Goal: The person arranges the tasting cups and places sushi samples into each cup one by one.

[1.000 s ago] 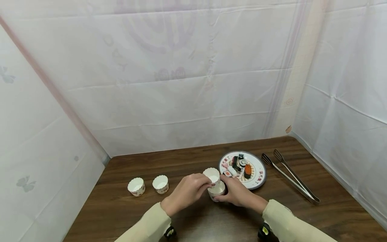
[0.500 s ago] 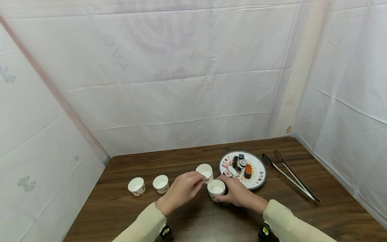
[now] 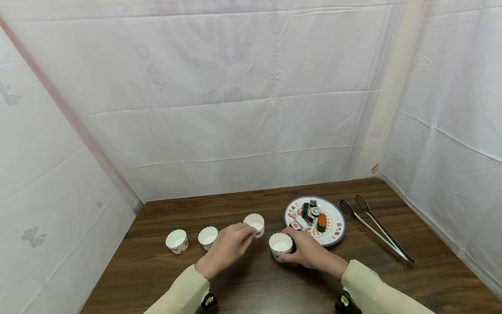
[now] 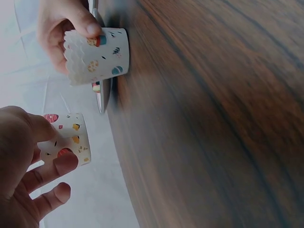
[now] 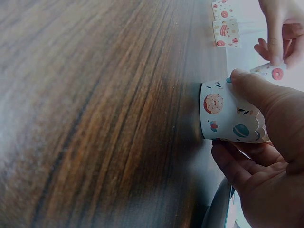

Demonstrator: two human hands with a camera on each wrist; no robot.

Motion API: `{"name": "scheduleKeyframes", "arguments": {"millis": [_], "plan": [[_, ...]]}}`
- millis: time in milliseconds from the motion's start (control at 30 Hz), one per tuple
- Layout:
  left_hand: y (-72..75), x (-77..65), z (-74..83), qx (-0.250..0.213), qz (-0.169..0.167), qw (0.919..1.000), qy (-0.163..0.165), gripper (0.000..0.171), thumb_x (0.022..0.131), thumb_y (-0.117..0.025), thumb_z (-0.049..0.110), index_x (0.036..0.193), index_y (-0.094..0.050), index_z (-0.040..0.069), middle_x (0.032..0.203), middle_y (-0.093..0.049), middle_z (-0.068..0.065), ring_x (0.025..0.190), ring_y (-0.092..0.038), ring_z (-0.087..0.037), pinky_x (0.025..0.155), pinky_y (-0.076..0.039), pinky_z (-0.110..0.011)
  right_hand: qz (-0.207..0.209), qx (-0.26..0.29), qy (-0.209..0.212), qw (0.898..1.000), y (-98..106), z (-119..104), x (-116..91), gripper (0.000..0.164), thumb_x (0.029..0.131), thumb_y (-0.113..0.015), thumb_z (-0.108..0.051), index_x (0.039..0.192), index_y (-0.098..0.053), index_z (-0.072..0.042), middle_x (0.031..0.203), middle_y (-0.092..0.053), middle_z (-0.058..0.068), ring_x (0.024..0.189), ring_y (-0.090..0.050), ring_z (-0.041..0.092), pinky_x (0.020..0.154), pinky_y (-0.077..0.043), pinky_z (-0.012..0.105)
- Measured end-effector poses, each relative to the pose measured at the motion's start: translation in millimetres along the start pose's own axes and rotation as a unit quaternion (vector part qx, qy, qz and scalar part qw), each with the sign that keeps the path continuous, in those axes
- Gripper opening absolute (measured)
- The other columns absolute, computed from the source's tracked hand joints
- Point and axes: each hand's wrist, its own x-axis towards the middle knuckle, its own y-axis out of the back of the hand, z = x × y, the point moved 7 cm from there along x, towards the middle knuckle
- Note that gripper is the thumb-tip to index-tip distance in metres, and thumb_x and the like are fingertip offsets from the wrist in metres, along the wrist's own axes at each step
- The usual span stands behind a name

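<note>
My left hand (image 3: 230,244) pinches a white paper baking cup (image 3: 254,222) by its near side, thumb and fingertip on the wall. In the left wrist view this cup (image 4: 73,137) hangs in the air, clear of the table. My right hand (image 3: 307,248) holds another baking cup (image 3: 280,244) around its side, its base against the table. Layered scalloped rims show at its mouth in the left wrist view, like cups nested together. Printed donuts and leaves cover its wall (image 5: 232,111). Two more baking cups (image 3: 177,241) (image 3: 208,237) stand upright at the left.
A round plate (image 3: 333,224) bearing several sushi pieces (image 3: 321,221) lies just beyond my right hand. Metal tongs (image 3: 382,237) rest with arms spread to the right of it. White cloth (image 3: 235,131) hangs behind the wooden table (image 3: 145,279) and along both sides.
My left hand has lifted its baking cup off the one in my right hand and carried it to the left. The right hand stays in place around its cup.
</note>
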Motion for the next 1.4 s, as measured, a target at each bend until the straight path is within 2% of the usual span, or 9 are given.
{"name": "scheduleKeyframes", "arguments": {"millis": [233,500,667,1033,1400], "plan": [[-2.9,-6.1,-9.5,0.011,-0.008,0.9997,0.019,0.017,0.085,-0.081,0.001,0.098,-0.077,0.010,0.091,-0.074,-0.001,0.079,-0.070,-0.014,0.068,-0.058,-0.032,-0.003,-0.001,-0.007,1.000,-0.4,1.1,-0.9,0.057,0.081,-0.088,-0.040,0.123,-0.064,-0.012,0.106,-0.071,-0.006,0.093,-0.066,0.012,0.083,-0.052,0.039],[-9.9,-10.7,-19.3,0.018,-0.036,0.9980,0.049,0.014,0.086,-0.080,0.001,0.097,-0.077,0.009,0.092,-0.075,-0.002,0.081,-0.072,-0.016,0.068,-0.059,-0.033,-0.002,0.002,-0.003,1.000,0.1,0.7,-0.8,0.056,0.081,-0.088,-0.039,0.122,-0.064,-0.011,0.105,-0.072,-0.004,0.092,-0.066,0.010,0.078,-0.053,0.034],[-15.4,-13.4,-24.8,0.017,-0.054,0.9962,0.066,0.014,0.087,-0.078,-0.001,0.095,-0.078,0.010,0.090,-0.075,-0.001,0.081,-0.072,-0.015,0.068,-0.059,-0.033,-0.002,0.000,-0.003,1.000,-0.8,2.2,-0.4,0.056,0.081,-0.088,-0.039,0.122,-0.064,-0.012,0.104,-0.072,-0.005,0.091,-0.066,0.011,0.080,-0.053,0.036],[-25.4,-15.9,-29.5,0.006,-0.074,0.9942,0.078,0.014,0.088,-0.078,0.000,0.097,-0.078,0.011,0.092,-0.075,-0.001,0.083,-0.072,-0.016,0.070,-0.059,-0.034,-0.001,0.000,-0.002,1.000,-0.7,2.1,1.3,0.057,0.079,-0.089,-0.040,0.122,-0.064,-0.010,0.104,-0.071,-0.004,0.093,-0.066,0.011,0.082,-0.052,0.037],[-31.6,-14.3,-33.3,-0.009,-0.078,0.9936,0.081,0.011,0.092,-0.075,0.002,0.099,-0.077,0.011,0.091,-0.075,-0.003,0.081,-0.071,-0.015,0.069,-0.059,-0.032,0.002,0.001,-0.002,1.000,-0.8,1.6,0.8,0.057,0.078,-0.090,-0.039,0.120,-0.064,-0.011,0.102,-0.072,-0.004,0.091,-0.065,0.010,0.081,-0.052,0.036]]}}
